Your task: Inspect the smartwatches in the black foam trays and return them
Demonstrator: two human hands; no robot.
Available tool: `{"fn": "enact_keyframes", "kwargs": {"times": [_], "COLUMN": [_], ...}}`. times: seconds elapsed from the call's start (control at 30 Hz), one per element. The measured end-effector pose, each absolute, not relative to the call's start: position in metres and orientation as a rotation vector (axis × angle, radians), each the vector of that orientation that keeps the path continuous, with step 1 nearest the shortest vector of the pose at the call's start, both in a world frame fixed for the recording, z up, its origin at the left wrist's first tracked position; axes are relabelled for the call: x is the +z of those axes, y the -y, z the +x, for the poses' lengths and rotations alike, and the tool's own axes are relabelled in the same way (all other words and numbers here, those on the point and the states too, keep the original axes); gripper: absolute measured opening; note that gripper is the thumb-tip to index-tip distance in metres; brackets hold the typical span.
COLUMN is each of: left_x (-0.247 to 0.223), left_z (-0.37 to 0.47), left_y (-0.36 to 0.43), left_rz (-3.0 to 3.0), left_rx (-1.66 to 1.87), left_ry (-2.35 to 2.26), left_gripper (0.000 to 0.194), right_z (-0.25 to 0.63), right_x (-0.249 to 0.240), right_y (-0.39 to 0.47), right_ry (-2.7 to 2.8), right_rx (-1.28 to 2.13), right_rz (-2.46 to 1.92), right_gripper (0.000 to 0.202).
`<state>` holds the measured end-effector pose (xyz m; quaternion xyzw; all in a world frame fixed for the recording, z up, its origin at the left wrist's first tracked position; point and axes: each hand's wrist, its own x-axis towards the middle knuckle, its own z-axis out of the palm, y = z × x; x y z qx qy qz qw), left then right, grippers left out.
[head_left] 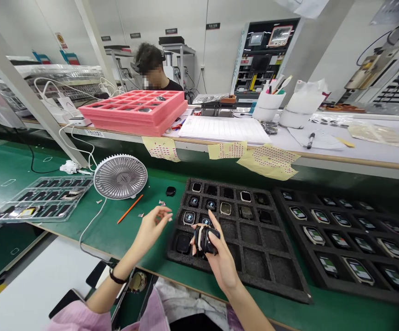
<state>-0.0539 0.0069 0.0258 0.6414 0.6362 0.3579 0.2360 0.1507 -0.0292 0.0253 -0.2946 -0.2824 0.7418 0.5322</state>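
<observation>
Fingers grip watch body, seemingly over foam tray.

A black watch body over a black foam tray, green bench mat, pink trays, orange pencil.

Count from here: two black foam trays, one pink tray stack, one clear plastic tray, one little fan, one orange pencil, two white cups, one black marker.

Head camera looks down, close over workbench.
</observation>
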Motion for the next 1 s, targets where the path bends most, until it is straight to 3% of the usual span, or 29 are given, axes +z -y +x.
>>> {"fn": "enact_keyframes", "kwargs": {"times": [0.17, 0.27, 0.63, 1.0], "left_x": [0.057, 0.056, 0.050, 0.029], "left_z": [0.021, 0.046, 0.070, 0.073], "left_y": [0.019, 0.028, 0.029, 0.037], "left_rz": [1.703, 1.743, 1.638, 1.554], "left_rx": [1.589, 1.722, 1.788, 1.542], "left_ry": [-1.382, -1.273, -1.256, -1.105], "left_gripper": [0.013, 0.010, 0.010, 0.028], "right_z": [0.142, 0.143, 0.148, 0.152], "right_x": [0.024, 0.023, 0.020, 0.018], "right_y": [0.029, 0.031, 0.032, 0.027], "right_ry": [0.715, 0.765, 0.927, 0.938], "right_rx": [1.461, 1.327, 1.096, 1.045], "right_rz": [-0.751, -0.805, -0.837, -0.899], "right_gripper": [0.065, 0.065, 0.062, 0.057]}}
